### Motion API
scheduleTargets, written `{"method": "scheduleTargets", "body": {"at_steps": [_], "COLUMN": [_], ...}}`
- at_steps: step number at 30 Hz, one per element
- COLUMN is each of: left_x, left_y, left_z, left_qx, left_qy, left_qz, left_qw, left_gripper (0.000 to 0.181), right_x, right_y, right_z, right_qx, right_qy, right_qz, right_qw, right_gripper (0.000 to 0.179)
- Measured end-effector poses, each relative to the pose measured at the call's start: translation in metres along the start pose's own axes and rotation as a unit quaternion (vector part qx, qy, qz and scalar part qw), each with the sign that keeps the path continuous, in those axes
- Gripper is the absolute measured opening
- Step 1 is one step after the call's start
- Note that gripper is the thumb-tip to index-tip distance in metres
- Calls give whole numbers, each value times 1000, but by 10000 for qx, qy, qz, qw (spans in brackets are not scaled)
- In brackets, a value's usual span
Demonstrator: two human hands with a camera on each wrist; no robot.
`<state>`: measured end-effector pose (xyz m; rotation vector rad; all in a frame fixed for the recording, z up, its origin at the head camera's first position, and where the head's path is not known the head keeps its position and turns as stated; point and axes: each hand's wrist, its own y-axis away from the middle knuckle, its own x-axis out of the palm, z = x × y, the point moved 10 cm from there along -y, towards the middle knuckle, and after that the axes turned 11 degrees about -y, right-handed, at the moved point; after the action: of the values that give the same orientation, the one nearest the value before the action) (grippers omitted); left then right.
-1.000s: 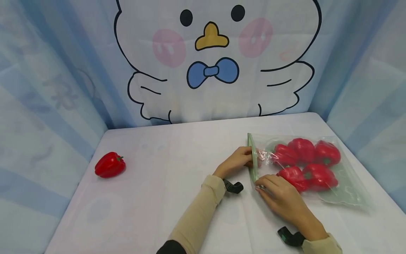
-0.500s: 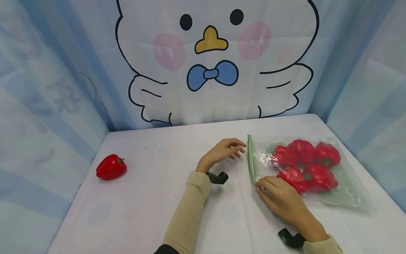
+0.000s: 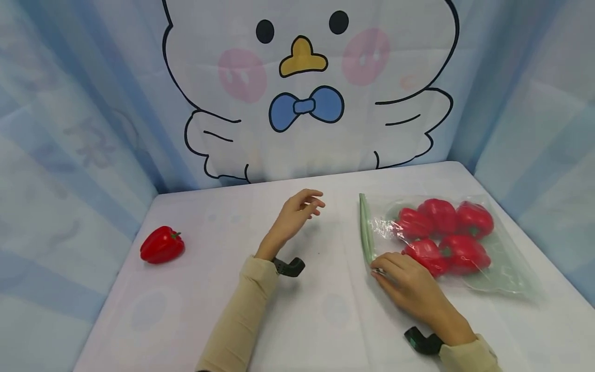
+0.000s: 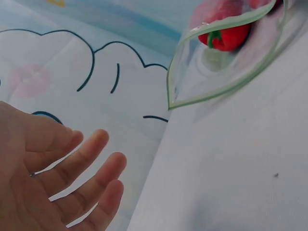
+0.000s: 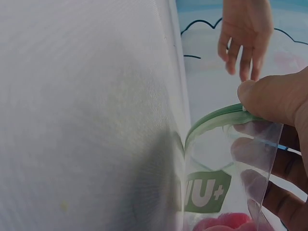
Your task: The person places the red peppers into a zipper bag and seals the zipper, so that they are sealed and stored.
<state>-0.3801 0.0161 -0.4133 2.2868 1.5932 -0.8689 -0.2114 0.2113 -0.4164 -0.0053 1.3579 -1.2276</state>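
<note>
Your left hand (image 3: 294, 215) has pulled away from the zip bag (image 3: 502, 258) since a second ago, when it was pinching the green zip strip (image 3: 365, 232); it now sits raised above the table (image 3: 223, 289), clear to the left of the bag's mouth and holding nothing. Its fingers are spread and only gently bent, and the left wrist view shows the palm open with the fingers (image 4: 82, 159) relaxed. Your right hand (image 3: 409, 289) has stayed put at the near end of the zip strip. From the right wrist view your thumb (image 5: 274, 98) presses on top of the green strip while your fingers (image 5: 269, 192) show through the clear plastic underneath, so you are pinching the bag's edge there. The mouth gapes open beside that pinch.

The zip bag lies flat on the table with its green strip facing left toward your free hand. Five red bell peppers (image 3: 441, 235) are inside it, bunched together just to the right of the strip. A sixth red bell pepper (image 3: 161, 245) lies loose on the table, well apart from the bag on its far left side, beyond your left hand. Behind the bag hangs a backdrop printed with a cartoon duck (image 3: 302, 82).
</note>
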Motion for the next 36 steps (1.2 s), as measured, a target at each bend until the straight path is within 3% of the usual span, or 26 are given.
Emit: {"method": "scheduleTargets", "body": {"at_steps": [8,11,20,27,31,36], "left_x": [-56,-76,-125,-142,-158,-176], "left_y": [40,52,80,85,94,107], "left_z": [29,39,60,68,71,79], "left_qx": [-299,-452,-651,-727,-778,-847], "left_qy": [-125,-238,-319,-499,-556,-749], "left_qz": [-1201,-1481,-1961,-1874,-1964,-2059], "left_qw": [9922,9876,9779,9783,9759,9720], "left_gripper": [33,33,35,38,38,39], "right_x": [9,9,8,3,4,5], "right_y": [2,2,2,2,2,2], "right_z": [-5,-4,-5,-6,-7,-7], "right_qx": [20,-28,-26,21,112,98], "right_qy": [-163,-172,-127,-89,-105,-61], "right_qz": [89,54,96,14,106,98], "right_qw": [9998,9998,9999,10000,9998,9999], "right_gripper": [17,16,19,31,22,22]}}
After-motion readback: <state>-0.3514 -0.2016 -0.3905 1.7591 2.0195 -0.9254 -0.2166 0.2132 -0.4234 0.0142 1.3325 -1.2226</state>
